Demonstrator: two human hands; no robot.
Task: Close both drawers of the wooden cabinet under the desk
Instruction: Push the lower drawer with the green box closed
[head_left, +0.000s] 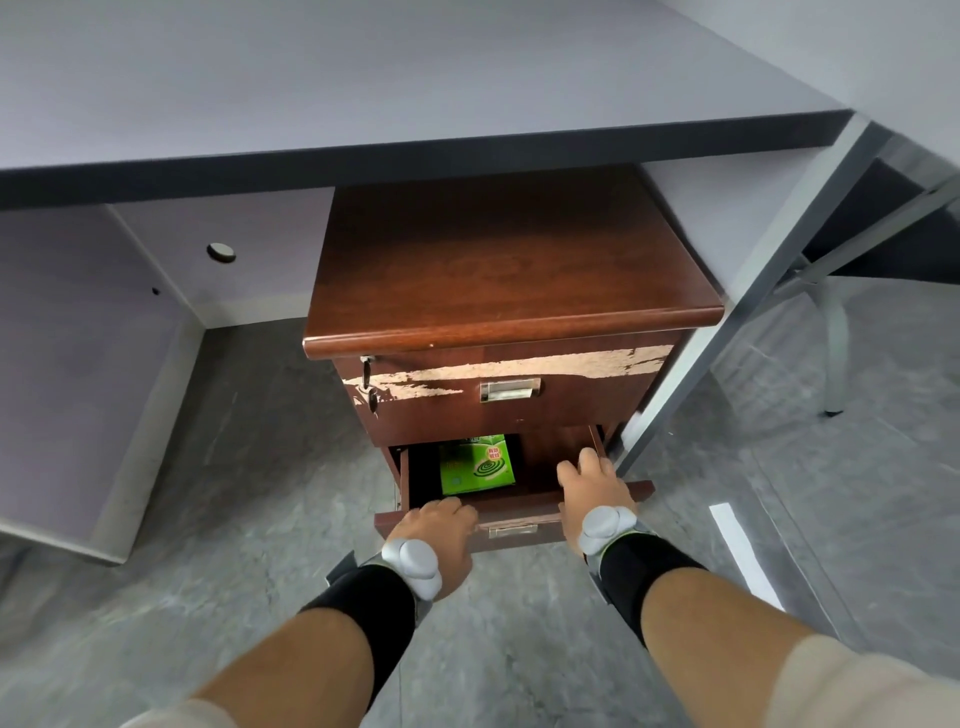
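Lower drawer (519, 512) stood pulled out of the cabinet (498, 270), which sat under the worktop (363, 78) against its right leg (727, 312). Upper drawer (519, 410) looked flush or nearly so; couldn't confirm fully shut from this angle.

Left hand (439, 535) rested on the lower drawer's front edge, fingers curled over the lip, gripping it. Right hand (592, 493) lay on the front right corner, fingers (589, 460) draped over the edge into the drawer, not clamped on anything I could see.

Risks, as I judged them:
- Right fingers sat inside the box near the side rail. Push home without pulling them out and they'd get pinched under the upper front.
- Uneven push from two hands could rack the drawer and jam it.
- Green box (478, 465) inside lay flat and low, probably no snag.
- Keys (370, 384) hung from the top-left lock, clear of the lower drawer.

Surface: grey stone-look floor (234, 519), bare. Veneer on the upper front was chipped in a pale strip. Grey panel (78, 338) to the left, metal frame legs to the right.
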